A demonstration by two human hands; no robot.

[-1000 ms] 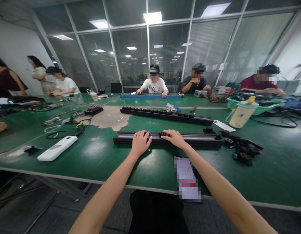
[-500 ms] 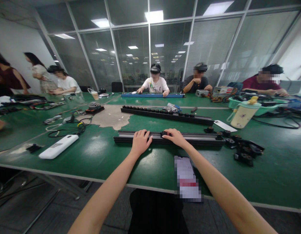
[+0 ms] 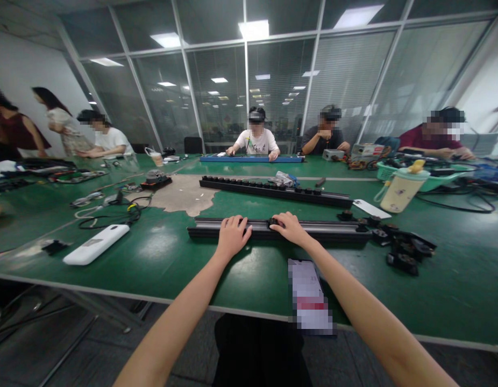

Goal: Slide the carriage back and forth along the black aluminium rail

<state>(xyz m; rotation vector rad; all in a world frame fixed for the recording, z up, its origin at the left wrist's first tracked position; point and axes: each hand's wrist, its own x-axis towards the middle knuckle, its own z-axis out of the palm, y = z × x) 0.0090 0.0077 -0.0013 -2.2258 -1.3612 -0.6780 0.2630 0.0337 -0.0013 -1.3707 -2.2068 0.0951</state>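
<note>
A long black rail (image 3: 325,229) lies across the green table (image 3: 160,258) in front of me. My left hand (image 3: 232,236) rests on it with fingers curled over its top, pressing it down. My right hand (image 3: 288,228) sits on the rail just to the right, fingertips closed on a small black part (image 3: 272,221) seated in the rail. A pile of similar black parts (image 3: 402,250) lies at the rail's right end.
A second black rail with parts (image 3: 273,191) lies farther back. A phone (image 3: 309,295) sits near the table edge, a white remote (image 3: 95,244) at left, cables (image 3: 112,215), a cream jug (image 3: 400,188). Several people sit around the table.
</note>
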